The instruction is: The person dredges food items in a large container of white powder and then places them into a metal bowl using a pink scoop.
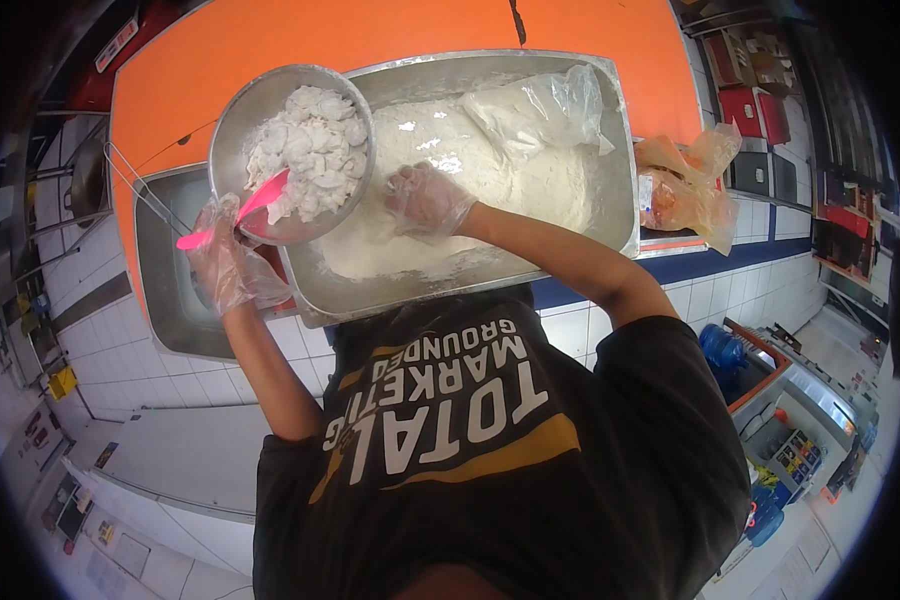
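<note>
My left hand (221,259), in a clear plastic glove, grips a bright pink plastic scoop (264,196) by its handle at the near-left rim of a round metal bowl (229,139). Whether these fingers also hold the rim is unclear. Pale, flour-coated pieces (319,150) fill much of the bowl, and the scoop's head lies against them. The bowl overlaps the left end of a large rectangular metal tray (375,304). White flour (412,259) covers much of that tray. My gloved right hand (427,199) is down at the flour with curled fingers; its palm is hidden.
A clear plastic bag (547,109) with flour lies in the tray's far right part. Left stands a second metal tray (154,300) with cloudy liquid, a wire handle (146,191) above it. An orange-tinted plastic bag (679,187) sits right, on the orange tabletop's (420,30) side.
</note>
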A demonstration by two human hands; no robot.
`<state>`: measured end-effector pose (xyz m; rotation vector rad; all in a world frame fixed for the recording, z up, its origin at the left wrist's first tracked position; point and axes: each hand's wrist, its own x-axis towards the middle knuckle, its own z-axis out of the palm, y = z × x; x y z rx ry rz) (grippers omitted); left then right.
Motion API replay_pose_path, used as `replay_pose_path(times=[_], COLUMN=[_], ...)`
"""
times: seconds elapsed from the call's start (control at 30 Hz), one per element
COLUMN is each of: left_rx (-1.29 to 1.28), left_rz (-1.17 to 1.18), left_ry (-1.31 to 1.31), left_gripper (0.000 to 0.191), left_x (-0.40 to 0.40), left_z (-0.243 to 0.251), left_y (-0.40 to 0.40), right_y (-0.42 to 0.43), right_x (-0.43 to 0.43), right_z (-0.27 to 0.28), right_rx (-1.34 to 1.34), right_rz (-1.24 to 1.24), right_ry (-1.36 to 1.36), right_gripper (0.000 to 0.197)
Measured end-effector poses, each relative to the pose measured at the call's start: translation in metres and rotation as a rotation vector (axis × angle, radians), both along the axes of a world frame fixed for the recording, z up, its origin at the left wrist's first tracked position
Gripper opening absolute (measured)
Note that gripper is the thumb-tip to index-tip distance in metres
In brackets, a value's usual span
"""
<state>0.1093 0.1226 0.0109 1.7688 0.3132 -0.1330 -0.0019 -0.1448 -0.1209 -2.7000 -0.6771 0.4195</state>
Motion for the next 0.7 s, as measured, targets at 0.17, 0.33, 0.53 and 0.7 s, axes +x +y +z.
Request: replay_pose_path(times=[0.17,0.33,0.53,0.7], left_rx=[-0.011,0.051,-0.106,-0.126], left_rz=[-0.037,-0.029,-0.028,-0.032], left_ry=[-0.025,-0.011,0.04,0.019], left_gripper=[0.033,0.029,0.031,0.025], left_x=[0.002,-0.001,-0.002,0.0], left_z=[0.005,0.013,0.014,0.02], left_y=[-0.001,-0.002,-0.005,-0.007], right_y=[0.003,-0.021,-0.036,-0.036], right_x=[0.007,0.001,-0.001,-0.015], right_z=[-0.015,0.012,0.056,0.068], right_rx=[-0.071,0.157,0.148,0.281], right_rz=[-0.119,-0.403,-0.656,-0.771], right_ry=[-0.075,0.087,0.218,0.091], right_gripper=[0.039,0.038,0.034,0.033])
